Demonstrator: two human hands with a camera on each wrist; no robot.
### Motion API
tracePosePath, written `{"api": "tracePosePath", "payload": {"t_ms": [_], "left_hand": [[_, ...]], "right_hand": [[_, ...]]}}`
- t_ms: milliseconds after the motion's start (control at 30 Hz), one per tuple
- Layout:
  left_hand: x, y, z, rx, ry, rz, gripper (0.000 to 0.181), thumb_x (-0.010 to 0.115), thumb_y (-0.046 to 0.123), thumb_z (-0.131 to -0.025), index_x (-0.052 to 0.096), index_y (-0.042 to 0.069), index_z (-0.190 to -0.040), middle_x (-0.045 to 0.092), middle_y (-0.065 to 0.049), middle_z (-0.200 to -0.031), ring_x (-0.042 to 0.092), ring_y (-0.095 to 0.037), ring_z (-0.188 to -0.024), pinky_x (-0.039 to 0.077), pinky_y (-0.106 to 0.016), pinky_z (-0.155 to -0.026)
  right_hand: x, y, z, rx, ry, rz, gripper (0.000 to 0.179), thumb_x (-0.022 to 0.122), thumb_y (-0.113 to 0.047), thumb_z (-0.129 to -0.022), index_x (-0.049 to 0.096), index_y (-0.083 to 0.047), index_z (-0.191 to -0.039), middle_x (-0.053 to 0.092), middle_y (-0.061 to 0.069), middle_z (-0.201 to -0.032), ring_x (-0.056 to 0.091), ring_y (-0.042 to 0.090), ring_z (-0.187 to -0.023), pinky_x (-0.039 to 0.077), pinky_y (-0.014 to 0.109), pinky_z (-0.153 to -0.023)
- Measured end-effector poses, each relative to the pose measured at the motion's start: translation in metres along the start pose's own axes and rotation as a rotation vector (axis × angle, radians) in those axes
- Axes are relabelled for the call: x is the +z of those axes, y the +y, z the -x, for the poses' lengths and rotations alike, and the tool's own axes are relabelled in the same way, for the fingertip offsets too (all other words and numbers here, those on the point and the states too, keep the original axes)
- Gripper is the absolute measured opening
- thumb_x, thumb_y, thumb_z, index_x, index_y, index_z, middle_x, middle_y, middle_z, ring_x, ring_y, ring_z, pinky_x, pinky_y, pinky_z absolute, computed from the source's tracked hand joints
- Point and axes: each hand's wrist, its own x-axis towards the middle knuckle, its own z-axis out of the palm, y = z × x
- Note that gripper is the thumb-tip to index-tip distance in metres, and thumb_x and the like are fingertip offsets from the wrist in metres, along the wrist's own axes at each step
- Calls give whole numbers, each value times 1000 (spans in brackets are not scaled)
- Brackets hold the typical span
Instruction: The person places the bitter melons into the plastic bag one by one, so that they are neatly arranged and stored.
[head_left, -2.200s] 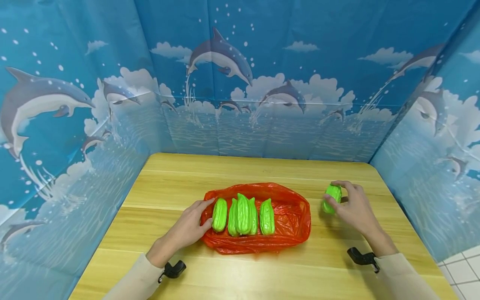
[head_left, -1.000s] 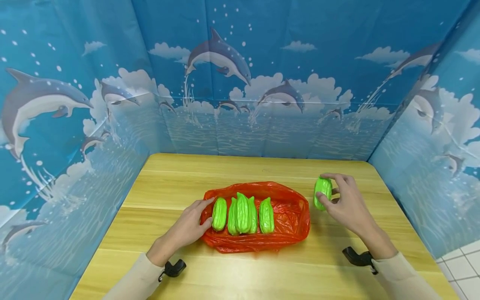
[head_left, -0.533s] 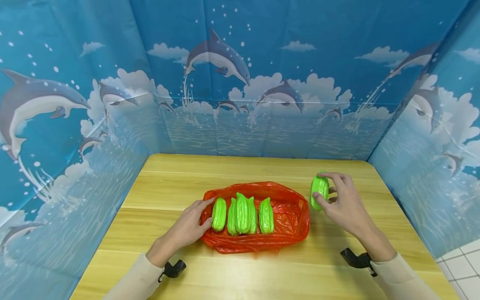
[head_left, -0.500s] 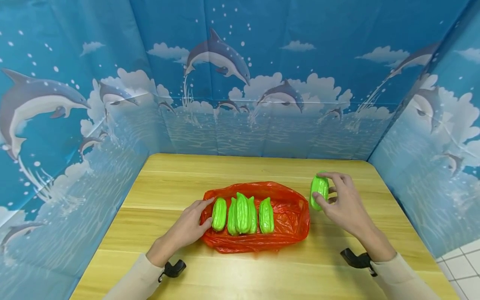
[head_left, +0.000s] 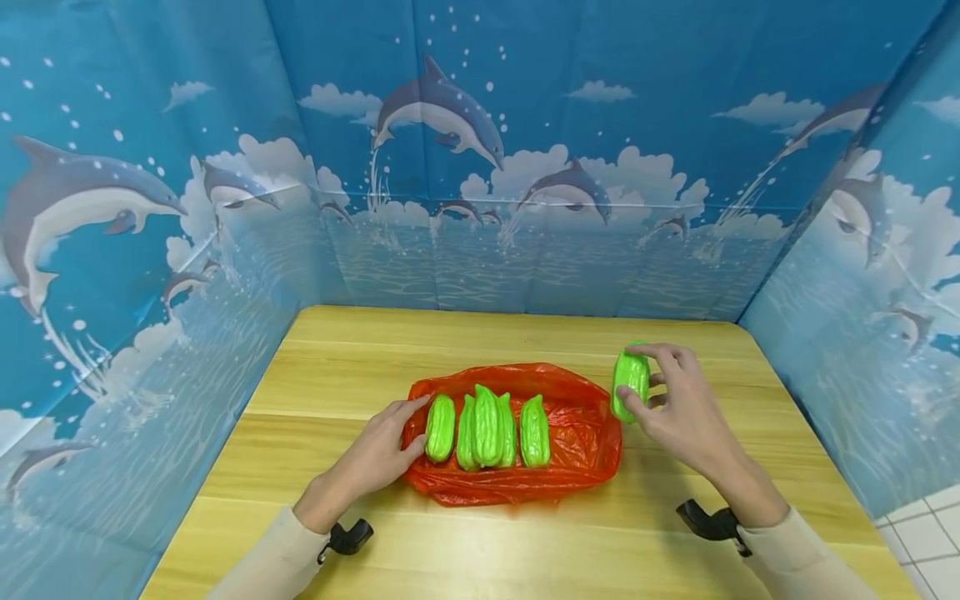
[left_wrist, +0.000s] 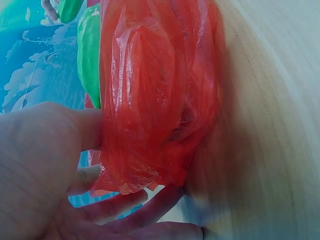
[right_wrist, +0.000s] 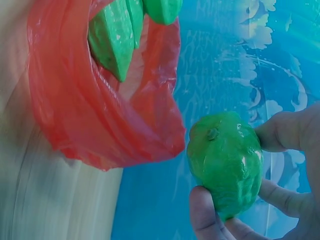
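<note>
My left hand (head_left: 386, 450) holds the left rim of an open red plastic bag (head_left: 585, 433); in the left wrist view, some fingertips are hidden behind the red film (left_wrist: 145, 100). Several green, ridged bitter melons stand side by side in the bag, one (head_left: 440, 429) by the left hand, a taller one (head_left: 487, 425) mid-group and another (head_left: 535, 433) to their right. Just above the bag's right end, my right hand (head_left: 678, 408) grips another bitter melon (head_left: 630, 385) between thumb and fingers. The right wrist view shows that melon (right_wrist: 225, 160) apart from the bag's rim.
The bag rests on a light wooden table (head_left: 337, 358). Blue dolphin-printed curtains (head_left: 525, 250) enclose the back and both sides. Black wrist mounts (head_left: 708, 521) sit at both cuffs. White floor tiles (head_left: 922, 533) show at the lower right.
The right hand has carried its bitter melon leftward and slightly up, from the table's right side to the bag's right rim. The left hand and the bag have stayed put.
</note>
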Motion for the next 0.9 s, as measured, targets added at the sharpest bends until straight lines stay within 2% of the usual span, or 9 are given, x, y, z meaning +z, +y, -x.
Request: {"api": "tracePosePath", "payload": {"t_ms": [433,700,900], "left_hand": [[2,1,1,28,17,11,66,77,10,-110,54,2,-172,66,-23,-166,66,-43,-154,56,-61,-129],[1,5,3,37,47,2,67,77,5,-107,56,0,-170,68,-25,-163,67,-45,-152,58,-61,-127],[-1,9,2,37,58,-16,66,78,4,-107,57,-1,-169,68,-26,-162,68,-45,-151,59,-60,-125]], "right_hand": [[12,-14,6,-18,-47,-25,56,83,-17,-109,60,-9,-159,48,33,-160,72,44,-112,73,51,-88],[22,-21,11,-31,-86,-29,58,84,-17,-108,60,-10,-161,48,32,-160,73,35,-109,73,44,-86],[27,-27,15,-48,-87,-12,59,85,-17,-107,60,-11,-161,48,30,-162,74,36,-110,71,40,-85]]}}
